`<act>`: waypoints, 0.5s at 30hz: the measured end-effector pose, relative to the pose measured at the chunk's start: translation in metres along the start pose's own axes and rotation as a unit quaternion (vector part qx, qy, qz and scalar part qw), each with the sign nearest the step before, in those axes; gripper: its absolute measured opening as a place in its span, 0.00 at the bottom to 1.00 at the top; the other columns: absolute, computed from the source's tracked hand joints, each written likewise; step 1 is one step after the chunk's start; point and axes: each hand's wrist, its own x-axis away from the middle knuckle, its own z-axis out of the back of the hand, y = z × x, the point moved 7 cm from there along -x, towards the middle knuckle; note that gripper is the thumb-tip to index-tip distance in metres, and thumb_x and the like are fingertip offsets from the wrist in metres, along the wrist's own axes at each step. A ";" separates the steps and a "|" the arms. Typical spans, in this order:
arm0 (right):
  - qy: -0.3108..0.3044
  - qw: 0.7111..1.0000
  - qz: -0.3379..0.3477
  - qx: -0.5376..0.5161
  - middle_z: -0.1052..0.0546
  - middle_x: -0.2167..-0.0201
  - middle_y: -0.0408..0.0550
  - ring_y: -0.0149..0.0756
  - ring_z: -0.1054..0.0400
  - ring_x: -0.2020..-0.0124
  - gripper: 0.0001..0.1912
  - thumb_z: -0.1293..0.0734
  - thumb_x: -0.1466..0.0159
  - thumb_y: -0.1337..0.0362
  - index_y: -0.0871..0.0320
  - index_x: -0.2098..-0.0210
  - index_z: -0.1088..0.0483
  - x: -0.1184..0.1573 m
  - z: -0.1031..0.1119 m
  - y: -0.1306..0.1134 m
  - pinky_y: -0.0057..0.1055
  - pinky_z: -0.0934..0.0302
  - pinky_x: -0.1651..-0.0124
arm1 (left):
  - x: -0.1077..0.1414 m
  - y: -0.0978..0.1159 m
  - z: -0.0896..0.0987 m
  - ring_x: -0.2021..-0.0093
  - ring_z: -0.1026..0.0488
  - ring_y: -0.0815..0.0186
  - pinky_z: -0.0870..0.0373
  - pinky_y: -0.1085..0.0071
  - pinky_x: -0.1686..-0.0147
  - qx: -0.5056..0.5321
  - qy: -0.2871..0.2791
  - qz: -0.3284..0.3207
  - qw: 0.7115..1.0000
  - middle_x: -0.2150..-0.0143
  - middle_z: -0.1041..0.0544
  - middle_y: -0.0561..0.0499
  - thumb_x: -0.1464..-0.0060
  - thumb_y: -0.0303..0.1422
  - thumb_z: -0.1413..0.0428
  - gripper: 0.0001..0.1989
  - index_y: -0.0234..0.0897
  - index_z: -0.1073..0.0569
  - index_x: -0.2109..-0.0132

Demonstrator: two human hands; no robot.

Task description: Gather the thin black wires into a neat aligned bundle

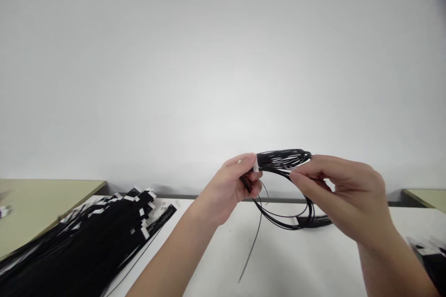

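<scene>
My left hand (237,178) pinches one end of a bundle of thin black wires (278,158), where a white connector (256,163) shows beside the thumb. Opposite it, my right hand (337,185) closes thumb and forefinger around the wires at the far end of the bundle. Below, the wires curve into a loose coil (278,226) that hangs between the hands. One loose wire end (249,255) dangles down over the white table. What lies inside the right fingers is partly hidden.
A large pile of black wires with white connectors (87,241) lies on the left of the white table (216,260). More black wires (317,221) lie behind the coil, others (434,264) at far right. Yellowish surfaces (45,199) flank the table before a pale wall.
</scene>
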 end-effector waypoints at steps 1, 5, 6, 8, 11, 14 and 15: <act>0.003 1.000 -0.001 -0.002 0.35 0.83 0.38 0.27 0.45 0.80 0.09 0.33 0.41 0.72 0.55 0.77 0.32 0.000 0.001 0.001 0.28 0.50 0.78 | 0.000 0.000 0.000 0.75 0.38 0.73 0.45 0.75 0.73 0.000 -0.001 0.001 1.000 0.72 0.44 0.55 0.43 0.43 0.47 0.17 0.36 0.42 0.71; 0.028 1.000 0.004 0.009 0.37 0.84 0.37 0.26 0.46 0.81 0.10 0.33 0.42 0.72 0.55 0.78 0.33 0.001 0.005 0.001 0.27 0.51 0.79 | 0.001 0.000 -0.002 0.75 0.37 0.73 0.45 0.74 0.73 -0.004 -0.010 0.003 1.000 0.72 0.43 0.55 0.43 0.43 0.47 0.18 0.36 0.43 0.72; 0.030 0.999 0.006 0.012 0.37 0.84 0.37 0.26 0.46 0.81 0.10 0.33 0.42 0.72 0.55 0.78 0.33 0.001 0.005 0.000 0.26 0.51 0.79 | 0.001 0.001 -0.002 0.75 0.37 0.73 0.45 0.74 0.73 -0.005 -0.013 0.003 1.000 0.72 0.43 0.55 0.43 0.43 0.47 0.18 0.36 0.42 0.72; 0.033 0.999 0.005 0.013 0.37 0.84 0.37 0.26 0.46 0.81 0.10 0.34 0.43 0.72 0.55 0.78 0.33 0.001 0.003 -0.001 0.26 0.52 0.80 | 0.001 0.001 -0.002 0.76 0.37 0.73 0.45 0.74 0.73 -0.008 -0.017 0.000 1.000 0.72 0.43 0.55 0.43 0.42 0.47 0.17 0.36 0.42 0.72; 0.040 0.999 -0.008 0.007 0.37 0.85 0.37 0.25 0.47 0.82 0.10 0.34 0.43 0.72 0.56 0.80 0.33 0.001 0.001 -0.003 0.26 0.53 0.80 | 0.000 0.002 -0.002 0.75 0.37 0.73 0.45 0.74 0.73 -0.019 -0.020 -0.008 1.000 0.71 0.43 0.55 0.42 0.42 0.48 0.17 0.36 0.40 0.72; 0.042 0.996 -0.080 -0.019 0.36 0.83 0.39 0.26 0.46 0.80 0.10 0.34 0.43 0.69 0.56 0.81 0.33 0.002 0.001 0.002 0.26 0.52 0.79 | 0.001 0.003 -0.002 0.75 0.37 0.73 0.45 0.74 0.72 -0.041 -0.025 -0.018 0.999 0.71 0.43 0.55 0.42 0.42 0.48 0.16 0.35 0.38 0.71; 0.041 0.991 -0.123 -0.036 0.37 0.84 0.39 0.26 0.47 0.80 0.10 0.34 0.43 0.68 0.57 0.81 0.33 0.003 0.001 0.007 0.26 0.52 0.80 | 0.001 0.003 -0.002 0.75 0.37 0.73 0.44 0.74 0.72 -0.051 -0.026 -0.023 0.998 0.71 0.42 0.55 0.42 0.42 0.48 0.16 0.35 0.38 0.71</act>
